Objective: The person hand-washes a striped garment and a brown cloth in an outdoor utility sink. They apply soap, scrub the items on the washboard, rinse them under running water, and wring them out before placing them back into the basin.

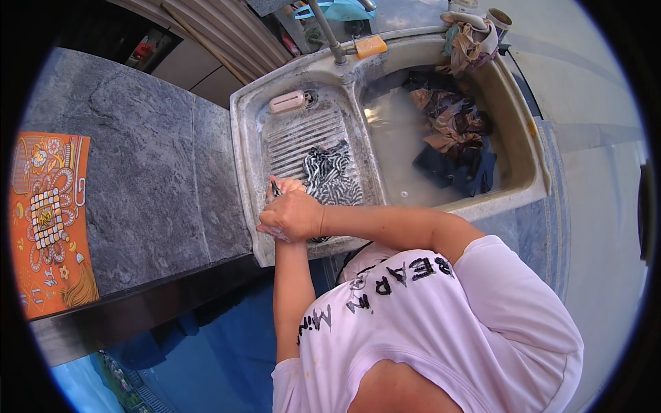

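Note:
A wet black-and-white striped cloth [333, 175] lies crumpled on the ribbed washboard [299, 139] in the left basin of a double sink. My left hand [288, 184] is closed on part of it near the basin's left wall, and a dark tip of fabric pokes out by the fingers. Crossing over the left wrist, my right hand [297, 212] presses against the left hand and is also closed on the cloth. White suds cling to the skin at the hands. The fabric inside the grip is mostly hidden.
A pink scrub brush [287, 102] lies at the washboard's top. Dark and brown clothes [454, 129] soak in cloudy water in the right basin [516, 170]. An orange soap bar [371, 47] sits by the tap pipe [328, 31]. Rags [467, 41] hang over the far corner. An orange printed sheet [51, 222] covers part of the grey counter [144, 170].

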A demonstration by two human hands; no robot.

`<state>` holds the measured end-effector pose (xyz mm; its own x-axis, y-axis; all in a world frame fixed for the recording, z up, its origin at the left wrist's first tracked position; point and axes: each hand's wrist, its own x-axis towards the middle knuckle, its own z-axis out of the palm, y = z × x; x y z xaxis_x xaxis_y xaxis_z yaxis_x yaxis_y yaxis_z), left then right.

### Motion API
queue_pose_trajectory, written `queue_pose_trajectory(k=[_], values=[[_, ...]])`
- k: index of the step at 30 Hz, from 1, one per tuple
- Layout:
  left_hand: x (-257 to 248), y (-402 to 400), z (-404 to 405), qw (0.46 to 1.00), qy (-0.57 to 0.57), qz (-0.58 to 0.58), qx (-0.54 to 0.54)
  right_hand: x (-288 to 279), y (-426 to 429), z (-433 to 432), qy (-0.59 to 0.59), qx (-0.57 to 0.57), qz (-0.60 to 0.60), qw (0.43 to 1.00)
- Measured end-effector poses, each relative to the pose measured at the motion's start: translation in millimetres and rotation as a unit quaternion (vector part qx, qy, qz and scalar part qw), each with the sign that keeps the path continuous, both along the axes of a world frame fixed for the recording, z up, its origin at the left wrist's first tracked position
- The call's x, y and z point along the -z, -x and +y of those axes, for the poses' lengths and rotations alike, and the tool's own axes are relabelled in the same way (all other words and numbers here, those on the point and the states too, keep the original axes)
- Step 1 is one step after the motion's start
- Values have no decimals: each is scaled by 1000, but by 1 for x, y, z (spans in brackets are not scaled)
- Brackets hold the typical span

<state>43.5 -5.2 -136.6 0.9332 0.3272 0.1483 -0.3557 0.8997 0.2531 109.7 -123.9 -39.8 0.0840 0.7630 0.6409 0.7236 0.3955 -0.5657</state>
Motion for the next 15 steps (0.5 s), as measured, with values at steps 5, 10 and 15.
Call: queue_pose_trajectory(k=[5,10,15], values=[[-100,-41,-67,851,16,438,-291,-1,-79,29,213,82,66,971],[-107,-10,-24,716,-271,429,-479,-32,-80,18,275,-130,18,952],[-87,-10,-37,727,-440,326,-414,-117,-101,18,174,-126,201,956]])
